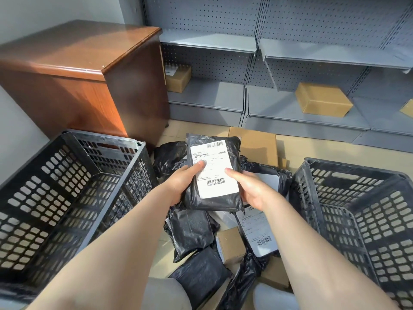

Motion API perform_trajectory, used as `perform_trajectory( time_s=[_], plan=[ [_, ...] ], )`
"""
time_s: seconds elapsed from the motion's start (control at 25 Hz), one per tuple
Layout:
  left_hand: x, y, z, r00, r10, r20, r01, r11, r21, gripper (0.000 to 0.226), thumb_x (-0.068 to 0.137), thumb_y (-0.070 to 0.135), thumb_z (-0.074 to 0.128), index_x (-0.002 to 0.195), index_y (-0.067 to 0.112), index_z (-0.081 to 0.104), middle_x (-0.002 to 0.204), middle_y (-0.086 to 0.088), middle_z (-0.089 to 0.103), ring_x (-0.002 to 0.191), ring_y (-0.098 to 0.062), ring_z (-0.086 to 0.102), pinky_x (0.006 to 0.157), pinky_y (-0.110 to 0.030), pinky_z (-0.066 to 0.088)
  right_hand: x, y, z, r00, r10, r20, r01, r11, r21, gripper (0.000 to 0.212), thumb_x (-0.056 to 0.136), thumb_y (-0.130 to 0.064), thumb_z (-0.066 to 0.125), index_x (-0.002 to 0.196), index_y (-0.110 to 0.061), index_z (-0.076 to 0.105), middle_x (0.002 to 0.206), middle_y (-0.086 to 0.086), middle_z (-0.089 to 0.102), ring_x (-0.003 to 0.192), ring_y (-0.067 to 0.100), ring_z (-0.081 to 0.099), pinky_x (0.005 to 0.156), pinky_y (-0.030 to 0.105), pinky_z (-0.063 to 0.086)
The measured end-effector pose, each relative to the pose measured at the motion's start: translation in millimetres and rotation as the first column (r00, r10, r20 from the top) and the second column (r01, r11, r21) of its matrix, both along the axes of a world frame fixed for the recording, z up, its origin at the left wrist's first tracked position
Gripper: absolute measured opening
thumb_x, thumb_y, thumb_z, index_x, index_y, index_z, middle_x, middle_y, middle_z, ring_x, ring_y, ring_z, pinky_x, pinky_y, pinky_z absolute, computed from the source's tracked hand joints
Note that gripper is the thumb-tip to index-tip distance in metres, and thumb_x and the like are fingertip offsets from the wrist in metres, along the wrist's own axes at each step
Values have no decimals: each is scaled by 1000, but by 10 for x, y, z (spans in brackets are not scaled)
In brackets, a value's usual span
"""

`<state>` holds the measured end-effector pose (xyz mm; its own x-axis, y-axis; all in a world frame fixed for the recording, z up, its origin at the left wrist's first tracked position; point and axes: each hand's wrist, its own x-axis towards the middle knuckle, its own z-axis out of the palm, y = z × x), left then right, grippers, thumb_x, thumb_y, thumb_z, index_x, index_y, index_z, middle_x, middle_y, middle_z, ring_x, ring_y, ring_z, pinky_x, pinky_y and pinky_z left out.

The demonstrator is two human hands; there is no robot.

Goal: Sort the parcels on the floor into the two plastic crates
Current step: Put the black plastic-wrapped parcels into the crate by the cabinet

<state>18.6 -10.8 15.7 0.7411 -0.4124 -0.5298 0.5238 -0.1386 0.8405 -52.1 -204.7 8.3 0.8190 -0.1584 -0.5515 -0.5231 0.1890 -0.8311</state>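
Note:
A black plastic-wrapped parcel [213, 153] with a white shipping label is held up above the pile, label facing me. My left hand [183, 183] grips its left edge, thumb on the label. My right hand [250, 189] grips its right edge, thumb on the label too. Below lie several more parcels on the floor: black bags [192, 233], a small brown box [230, 245], a labelled grey bag [259, 233] and a flat cardboard box [257, 144]. One black crate [73, 139] stands at the left, another black crate [312, 175] at the right; both look empty.
A brown wooden cabinet [78, 70] stands behind the left crate. Grey pegboard shelving [290, 50] lines the back wall, with cardboard boxes [321, 99] on its lowest shelf. My knees [167, 294] show at the bottom edge.

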Motion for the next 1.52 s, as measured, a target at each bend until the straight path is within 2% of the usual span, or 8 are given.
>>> perform_trajectory(
  time_s=[0.2, 0.32, 0.4, 0.56, 0.76, 1.12, 1.36, 1.52],
  plan=[
    [-27, 60, -35, 1000, -6, 12, 5, 998, 69, 49, 83, 56, 67, 120, 26, 56, 119, 9, 63, 109, -18, 63, 87, -39, 59, 121, 80, 35, 983, -182, 33, 180, 983, 42, 35, 93, -30, 68, 122, -10, 64, 107, 8, 76, 96, 24, 72, 77, 37, 58],
    [-41, 195, -28, 998, -7, -62, 5, 999, -35, 31, 85, 44, 72, 108, 30, 56, 115, 5, 66, 112, -24, 64, 93, -44, 56, 265, 288, 101, 982, -187, 37, 187, 982, 12, 45, 90, -35, 71, 125, -8, 61, 108, 8, 75, 96, 26, 73, 86, 44, 58],
    [56, 377, 12, 997, -12, -71, 9, 999, -48, 42, 83, 42, 75, 119, 27, 58, 113, 0, 73, 105, -23, 70, 89, -41, 58, 370, 494, 143, 985, -170, 32, 170, 985, -2, 45, 91, -36, 70, 124, -8, 60, 110, 8, 75, 100, 27, 71, 94, 48, 55],
    [346, 953, 114, 997, -19, 77, 22, 999, -30, 48, 88, 40, 70, 131, 27, 54, 121, 3, 71, 110, -17, 68, 85, -39, 58, 559, 1006, 143, 989, -99, 108, 94, 994, 49, 26, 96, -39, 62, 114, -19, 59, 116, 5, 71, 102, 24, 68, 91, 44, 55],
    [506, 1833, -107, 960, 177, 215, -169, 984, -56, 42, 96, 35, 60, 136, 30, 48, 125, 4, 68, 112, -20, 67, 91, -46, 56, 881, 1643, 98, 981, 174, 91, -156, 973, -171, 51, 97, -57, 48, 128, -16, 49, 116, 14, 66, 105, 29, 67, 88, 43, 58],
    [786, 2885, -803, 770, 636, 51, -633, 772, -62, 21, 100, 26, 50, 119, 17, 56, 110, -5, 72, 94, -20, 72, 74, -34, 58, 1339, 2430, -265, 787, 595, 165, -329, 630, -704, 52, 103, -43, 44, 151, -25, 35, 158, -5, 33, 145, 18, 29, 115, 37, 29],
    [946, 3205, -1345, 768, 638, 59, -640, 759, 122, 11, 102, 20, 48, 101, 21, 58, 98, -2, 71, 68, -10, 73, 57, -25, 56, 1605, 2659, -656, 734, 673, 90, -265, 407, -874, 63, 101, -50, 41, 156, -27, 23, 167, -4, 0, 153, 16, -4, 122, 38, 10],
    [994, 3274, -1694, 800, 599, 40, -592, 777, 215, 15, 103, 18, 47, 101, 18, 62, 94, -5, 70, 73, -17, 70, 51, -23, 56, 1686, 2696, -819, 726, 686, 48, -230, 307, -924, 63, 101, -49, 38, 157, -23, 22, 167, 1, -5, 153, 18, -10, 124, 40, 3]
  ],
)
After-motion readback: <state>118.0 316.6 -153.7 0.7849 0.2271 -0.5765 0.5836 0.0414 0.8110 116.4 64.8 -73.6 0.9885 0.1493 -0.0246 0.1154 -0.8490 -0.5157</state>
